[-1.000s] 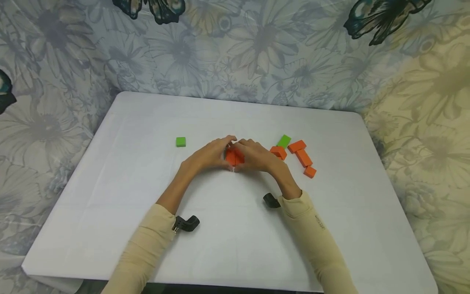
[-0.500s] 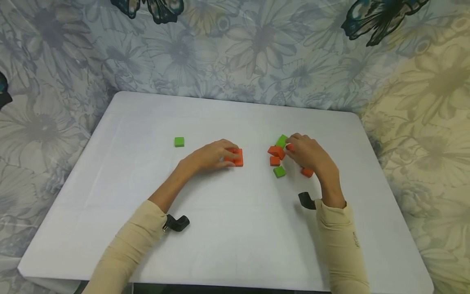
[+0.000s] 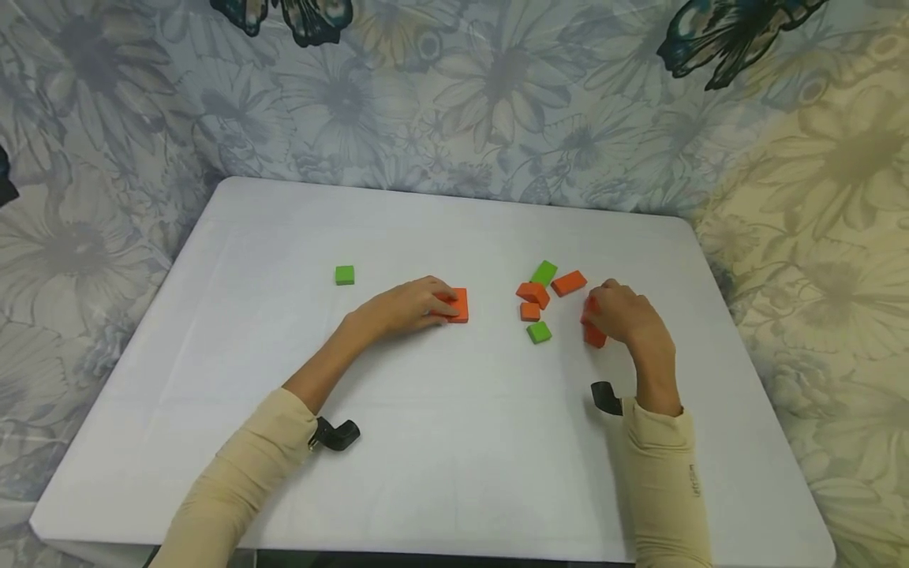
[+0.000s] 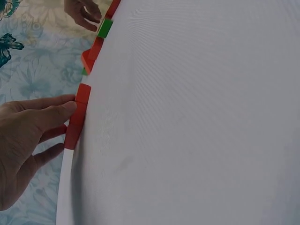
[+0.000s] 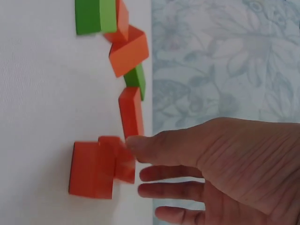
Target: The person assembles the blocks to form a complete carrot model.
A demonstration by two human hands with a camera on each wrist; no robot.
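Note:
On the white table, my left hand (image 3: 408, 304) holds a row of orange blocks (image 3: 460, 306), partly hidden under its fingers. In the left wrist view, my thumb lies against the near side of these blocks (image 4: 77, 117), with the other fingers behind. Farther right, my right hand (image 3: 628, 315) pinches an orange block (image 3: 591, 308) that is mostly covered by the fingers. The right wrist view shows my thumb touching this block (image 5: 123, 164); another orange block (image 5: 86, 169) stands in front of it.
Between the hands lie a green block (image 3: 544, 273), an orange wedge-like block (image 3: 533, 294), a small orange block (image 3: 529, 312) and a green block (image 3: 539, 332). An orange block (image 3: 570, 283) lies behind them. One green block (image 3: 344, 275) sits apart at the left.
My right hand has left the centre blocks and moved right, then down to the far-right orange blocks. A small orange and a green block, hidden earlier, now show. The left hand stays at centre.

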